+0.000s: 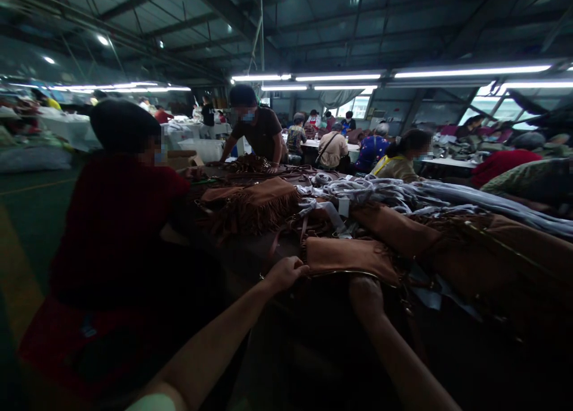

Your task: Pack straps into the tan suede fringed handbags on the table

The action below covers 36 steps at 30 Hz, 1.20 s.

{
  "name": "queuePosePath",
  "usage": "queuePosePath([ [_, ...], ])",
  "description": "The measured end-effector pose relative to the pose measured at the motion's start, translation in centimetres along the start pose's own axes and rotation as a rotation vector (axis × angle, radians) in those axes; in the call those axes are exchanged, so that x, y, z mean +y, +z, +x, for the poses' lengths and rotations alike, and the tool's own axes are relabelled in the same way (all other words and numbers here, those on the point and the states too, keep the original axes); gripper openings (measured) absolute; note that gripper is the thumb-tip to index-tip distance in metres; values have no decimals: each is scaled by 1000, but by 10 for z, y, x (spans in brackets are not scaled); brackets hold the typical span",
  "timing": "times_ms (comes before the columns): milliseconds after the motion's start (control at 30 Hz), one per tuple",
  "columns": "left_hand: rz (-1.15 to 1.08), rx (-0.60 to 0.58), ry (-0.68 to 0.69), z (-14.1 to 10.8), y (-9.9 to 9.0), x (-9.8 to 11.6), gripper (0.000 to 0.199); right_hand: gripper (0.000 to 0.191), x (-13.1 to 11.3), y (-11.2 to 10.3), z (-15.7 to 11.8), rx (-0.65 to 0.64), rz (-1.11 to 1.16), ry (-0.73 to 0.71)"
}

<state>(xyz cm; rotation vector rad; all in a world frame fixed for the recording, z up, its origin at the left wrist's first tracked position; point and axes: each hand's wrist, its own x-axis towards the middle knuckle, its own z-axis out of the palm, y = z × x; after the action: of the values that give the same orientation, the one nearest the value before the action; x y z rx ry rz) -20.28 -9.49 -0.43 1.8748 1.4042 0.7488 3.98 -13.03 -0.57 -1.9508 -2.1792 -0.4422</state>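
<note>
A brown bag (347,255) lies on the dark table in front of me, with a gold zipper along its near edge. At its left corner, my left hand (286,274) pinches the edge between thumb and fingers. My right hand (367,294) reaches to the zipper side near the right end; its fingers go under or into the bag and are hidden. Just beyond the bag are dark straps and a white tag (343,206). To its right lies another brown bag (398,229).
Fringed brown bags (271,199) are piled at the back left. Bundled whitish-grey strips (380,190) stretch to the right. A seated person in dark red (120,220) is close on my left, and another person (255,127) leans over the far end. More people sit behind.
</note>
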Motion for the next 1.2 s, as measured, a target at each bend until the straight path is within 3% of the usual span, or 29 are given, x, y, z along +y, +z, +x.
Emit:
queuePosePath([
  [67, -151, -131, -50, -1, 5, -6, 42, 28, -18, -13, -13, 18, 20, 10],
  [133, -278, -184, -82, 0, 8, -9, 46, 29, -40, -24, -22, -36, 145, 4],
  [267, -380, -201, -65, 4, 8, -12, 47, 37, -78, -28, -19, -214, 346, 120],
  [367, -374, -230, -28, 4, 7, -10, 45, 33, -90, -24, -10, -222, 458, 168],
  [467, -281, -202, 17, 1, 8, -4, 43, 27, -91, -24, -7, -230, 422, 155],
  [600, -106, -117, 33, 0, 2, 1, 40, 33, -60, -31, -10, -262, 226, 110],
  [767, 85, 35, 69, 7, -14, -8, 31, 33, 49, -32, -30, -227, -20, 162],
  [833, 89, 42, 71, 9, -14, -10, 32, 31, 90, -28, -42, -261, -61, 214],
  [900, 48, 13, 56, 10, -11, -11, 34, 32, 116, -23, -53, -277, -98, 259],
  [1033, -37, 3, 49, 9, -6, -8, 36, 35, 125, -29, -62, -254, -83, 330],
  [1133, -54, 22, 67, 9, -9, -7, 36, 30, 100, -44, -53, -84, -15, 287],
  [1200, -80, 4, 44, 9, -11, -4, 39, 33, 69, -50, -41, 50, 71, 153],
])
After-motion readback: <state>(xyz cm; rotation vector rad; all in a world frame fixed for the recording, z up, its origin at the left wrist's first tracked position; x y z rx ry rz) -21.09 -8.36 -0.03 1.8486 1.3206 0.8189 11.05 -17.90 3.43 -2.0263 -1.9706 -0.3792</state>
